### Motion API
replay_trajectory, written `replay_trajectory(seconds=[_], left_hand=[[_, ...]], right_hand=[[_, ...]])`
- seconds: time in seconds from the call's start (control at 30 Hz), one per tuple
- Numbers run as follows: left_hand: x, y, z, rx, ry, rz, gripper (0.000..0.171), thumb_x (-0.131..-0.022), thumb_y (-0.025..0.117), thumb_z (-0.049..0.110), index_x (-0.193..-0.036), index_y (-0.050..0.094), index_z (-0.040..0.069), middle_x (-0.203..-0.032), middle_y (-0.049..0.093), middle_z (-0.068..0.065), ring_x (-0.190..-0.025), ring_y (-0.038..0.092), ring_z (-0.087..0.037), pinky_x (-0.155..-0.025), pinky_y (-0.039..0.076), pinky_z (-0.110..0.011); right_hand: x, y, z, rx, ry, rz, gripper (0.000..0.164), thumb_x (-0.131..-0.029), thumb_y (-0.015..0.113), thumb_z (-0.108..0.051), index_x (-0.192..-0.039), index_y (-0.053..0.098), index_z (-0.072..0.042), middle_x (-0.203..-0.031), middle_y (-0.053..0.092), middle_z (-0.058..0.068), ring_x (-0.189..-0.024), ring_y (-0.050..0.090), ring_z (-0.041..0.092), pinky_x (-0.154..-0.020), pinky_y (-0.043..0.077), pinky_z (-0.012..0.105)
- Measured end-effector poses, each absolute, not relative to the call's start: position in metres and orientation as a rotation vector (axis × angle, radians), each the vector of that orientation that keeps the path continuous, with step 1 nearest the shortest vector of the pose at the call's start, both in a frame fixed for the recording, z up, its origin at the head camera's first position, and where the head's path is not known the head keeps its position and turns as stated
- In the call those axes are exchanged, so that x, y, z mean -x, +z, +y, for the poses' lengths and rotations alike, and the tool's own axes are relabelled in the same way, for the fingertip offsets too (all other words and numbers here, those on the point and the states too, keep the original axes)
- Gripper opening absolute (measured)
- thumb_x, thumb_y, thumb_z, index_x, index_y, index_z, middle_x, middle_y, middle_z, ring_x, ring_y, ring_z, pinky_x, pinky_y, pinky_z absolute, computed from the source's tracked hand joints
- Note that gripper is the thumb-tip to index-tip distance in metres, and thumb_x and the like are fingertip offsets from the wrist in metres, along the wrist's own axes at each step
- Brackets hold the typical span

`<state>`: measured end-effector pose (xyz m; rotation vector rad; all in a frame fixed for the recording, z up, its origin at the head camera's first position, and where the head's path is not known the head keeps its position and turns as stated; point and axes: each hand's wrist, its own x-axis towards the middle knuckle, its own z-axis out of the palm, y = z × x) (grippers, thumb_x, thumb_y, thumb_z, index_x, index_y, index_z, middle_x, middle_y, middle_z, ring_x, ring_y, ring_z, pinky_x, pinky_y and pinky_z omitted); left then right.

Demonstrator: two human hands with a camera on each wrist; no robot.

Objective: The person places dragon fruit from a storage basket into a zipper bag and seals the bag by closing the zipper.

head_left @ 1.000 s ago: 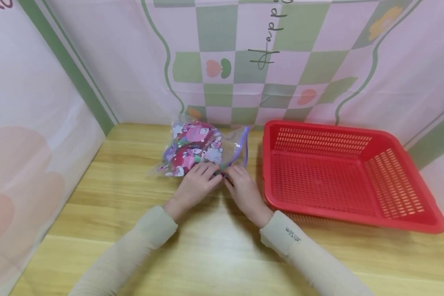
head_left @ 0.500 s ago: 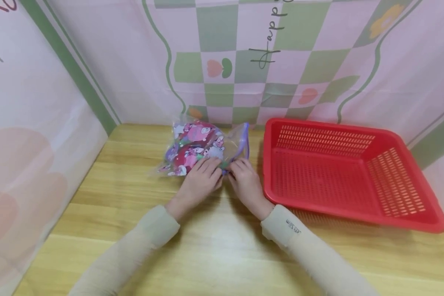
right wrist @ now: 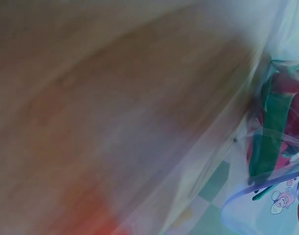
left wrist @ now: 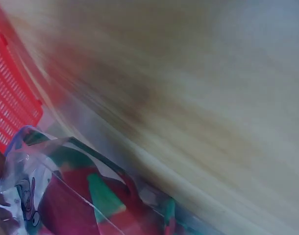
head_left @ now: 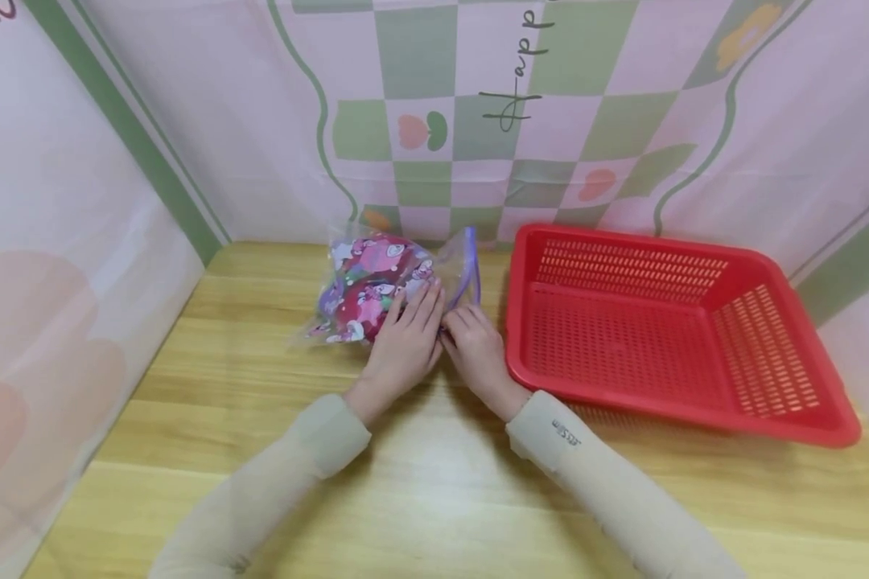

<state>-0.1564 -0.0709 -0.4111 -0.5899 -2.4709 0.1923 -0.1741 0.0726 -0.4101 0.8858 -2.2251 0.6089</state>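
A clear zip bag point(head_left: 369, 293) with a pink cartoon print and a purple zip edge point(head_left: 472, 269) lies on the wooden table. Through its film, red and green contents show in the left wrist view point(left wrist: 71, 200); their kind is unclear. My left hand point(head_left: 405, 342) rests on the front of the bag with its fingers extended over the film. Beside it, my right hand point(head_left: 478, 350) pinches the near corner of the bag's mouth, fingers curled, the pinched part hidden. The zip's far end stands up from the table. In the right wrist view, the purple zip point(right wrist: 257, 188) curves around the bag's mouth.
A red perforated plastic basket point(head_left: 510, 322) stands just right of my right hand. Behind the table hangs a green and white checked cloth point(head_left: 420, 76), close to the bag's far side. Another cloth wall point(head_left: 65, 265) borders the table at left.
My left hand has shifted slightly, and its fingers have straightened out further over the bag. The zip edge has risen a little more upright. My right hand stays at the bag's near corner.
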Motion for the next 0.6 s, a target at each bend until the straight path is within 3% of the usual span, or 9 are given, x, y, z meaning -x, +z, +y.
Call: replay_trajectory(seconds=[0.27,0.6], left_hand=[[0.158,-0.41,-0.074,0.604,0.394,-2.538,0.055,-0.096,0.05,0.036,-0.143,0.044,0.007,-0.151,0.041,-0.007,-0.142,0.037,-0.021,-0.119,0.028,-0.042],[0.159,-0.408,-0.081,0.657,0.444,-2.495,0.052,-0.097,0.051,0.035,-0.14,0.047,0.007,-0.149,0.045,-0.006,-0.14,0.04,-0.02,-0.119,0.029,-0.043]], right_hand=[[0.177,-0.414,0.073,-0.831,0.595,-2.218,0.013,-0.075,0.073,0.003,-0.08,0.063,-0.004,-0.079,0.067,0.009,-0.075,0.062,0.027,-0.068,0.054,0.034],[0.179,-0.414,0.072,-0.817,0.57,-2.292,0.008,-0.081,0.067,0.003,-0.082,0.062,-0.004,-0.082,0.065,0.009,-0.076,0.06,0.026,-0.065,0.053,0.032]])
